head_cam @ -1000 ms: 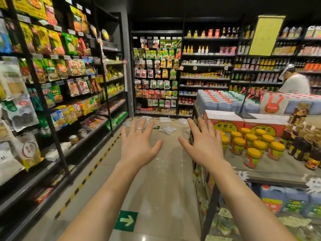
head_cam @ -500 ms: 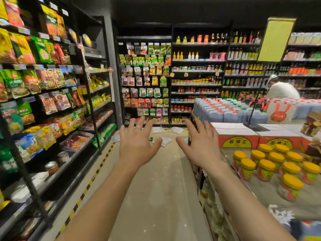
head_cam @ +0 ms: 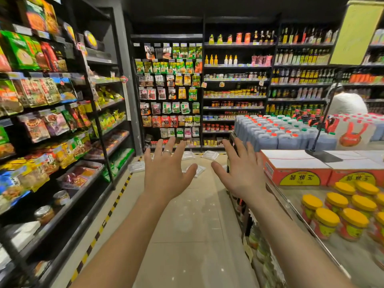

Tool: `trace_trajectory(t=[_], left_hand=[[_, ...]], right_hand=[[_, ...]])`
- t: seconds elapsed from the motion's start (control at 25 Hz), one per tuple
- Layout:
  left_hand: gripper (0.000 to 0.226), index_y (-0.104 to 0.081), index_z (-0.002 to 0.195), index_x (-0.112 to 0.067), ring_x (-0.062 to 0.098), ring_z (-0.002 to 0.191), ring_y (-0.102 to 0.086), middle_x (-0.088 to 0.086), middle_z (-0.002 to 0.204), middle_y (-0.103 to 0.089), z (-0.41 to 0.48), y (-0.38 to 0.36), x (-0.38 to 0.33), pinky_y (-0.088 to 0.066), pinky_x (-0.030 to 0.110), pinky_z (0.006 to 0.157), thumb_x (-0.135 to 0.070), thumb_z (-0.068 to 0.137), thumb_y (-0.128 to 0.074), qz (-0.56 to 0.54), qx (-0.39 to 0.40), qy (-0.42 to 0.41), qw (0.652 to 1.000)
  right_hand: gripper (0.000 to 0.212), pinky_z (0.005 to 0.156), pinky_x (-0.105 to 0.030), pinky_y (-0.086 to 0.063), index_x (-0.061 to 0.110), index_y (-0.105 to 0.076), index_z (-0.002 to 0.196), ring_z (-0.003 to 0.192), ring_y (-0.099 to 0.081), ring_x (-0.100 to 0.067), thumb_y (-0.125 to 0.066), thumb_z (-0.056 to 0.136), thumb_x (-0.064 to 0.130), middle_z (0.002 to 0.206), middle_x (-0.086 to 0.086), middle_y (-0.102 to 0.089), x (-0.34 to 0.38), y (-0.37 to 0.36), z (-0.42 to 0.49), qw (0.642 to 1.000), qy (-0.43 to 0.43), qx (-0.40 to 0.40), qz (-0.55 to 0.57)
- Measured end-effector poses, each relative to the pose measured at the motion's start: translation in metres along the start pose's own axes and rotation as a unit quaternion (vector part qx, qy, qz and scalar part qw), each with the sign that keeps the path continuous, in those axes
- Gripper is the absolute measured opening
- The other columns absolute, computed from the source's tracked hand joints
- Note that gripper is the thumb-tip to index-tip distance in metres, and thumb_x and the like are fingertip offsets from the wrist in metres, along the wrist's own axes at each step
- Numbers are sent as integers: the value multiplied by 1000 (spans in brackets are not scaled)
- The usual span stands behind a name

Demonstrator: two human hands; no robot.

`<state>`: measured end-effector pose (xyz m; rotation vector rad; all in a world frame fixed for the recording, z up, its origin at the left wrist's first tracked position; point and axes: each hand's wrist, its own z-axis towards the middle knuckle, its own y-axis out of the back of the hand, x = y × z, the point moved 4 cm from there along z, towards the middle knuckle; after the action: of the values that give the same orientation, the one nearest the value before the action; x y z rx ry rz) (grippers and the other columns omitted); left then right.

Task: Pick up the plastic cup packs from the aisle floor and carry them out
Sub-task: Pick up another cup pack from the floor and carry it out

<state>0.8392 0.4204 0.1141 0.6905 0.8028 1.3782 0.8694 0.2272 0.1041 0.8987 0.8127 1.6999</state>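
Several clear plastic cup packs lie scattered on the beige aisle floor far ahead: one near the left shelf, one at the back, one partly hidden between my hands. My left hand, with a ring on one finger, is stretched forward with fingers spread and holds nothing. My right hand is held out the same way, empty. Both hands are well short of the packs.
A snack shelf lines the left side behind a yellow-black floor stripe. A display table with yellow-lidded jars, red boxes and jugs stands on the right. Shelves close the aisle's far end. A person in white is behind the table.
I have moved forward down the aisle; the shelves and cup packs are nearer. Both hands stay stretched out, open and empty.
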Motion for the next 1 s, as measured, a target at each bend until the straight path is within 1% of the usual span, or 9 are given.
trace_trajectory(t=[0.12,0.24,0.4,0.56,0.68,1.0], left_hand=[[71,-19,153,-37,25,151,-7,-2,164,-15,46,-43,0,-8,55,120,-68,92,-37,1,11,8,1000],[71,-19,153,-38,24,152,-4,-3,164,-13,111,-91,-4,-6,55,121,-69,92,-36,7,23,15,1000],[70,-17,154,-38,24,152,-2,-3,164,-12,201,-146,-18,-5,55,120,-68,92,-33,10,23,14,1000],[70,-16,154,-38,24,152,-3,-2,164,-13,279,-199,-29,-5,54,120,-67,93,-34,17,22,17,999],[71,-17,154,-37,24,151,-3,-2,164,-14,317,-231,-33,-5,54,120,-67,93,-34,22,23,21,999],[70,-21,154,-36,23,151,-6,-3,163,-17,402,-319,-28,-5,54,119,-67,92,-34,16,30,20,999]], right_hand=[[70,119,-51,-7,39,-9,155,150,-1,-28,-27,93,68,164,-2,-8,-16,-36,48,1000,-4,-2,4],[70,120,-51,-7,38,-11,154,150,-1,-28,-26,93,68,164,-1,-7,-39,-75,114,1000,-12,-1,13],[70,119,-50,-5,38,-9,154,151,-1,-29,-28,93,68,164,-1,-5,-75,-116,205,1000,-14,6,5],[70,120,-50,-5,38,-8,154,150,2,-28,-30,94,66,164,0,-5,-114,-152,291,1000,-11,11,24],[70,119,-50,-4,38,-8,154,150,3,-28,-31,94,65,165,0,-4,-130,-175,332,999,-7,23,33],[70,119,-49,-5,37,-11,155,150,2,-27,-30,94,65,164,0,-6,-168,-237,424,999,-10,16,28]])
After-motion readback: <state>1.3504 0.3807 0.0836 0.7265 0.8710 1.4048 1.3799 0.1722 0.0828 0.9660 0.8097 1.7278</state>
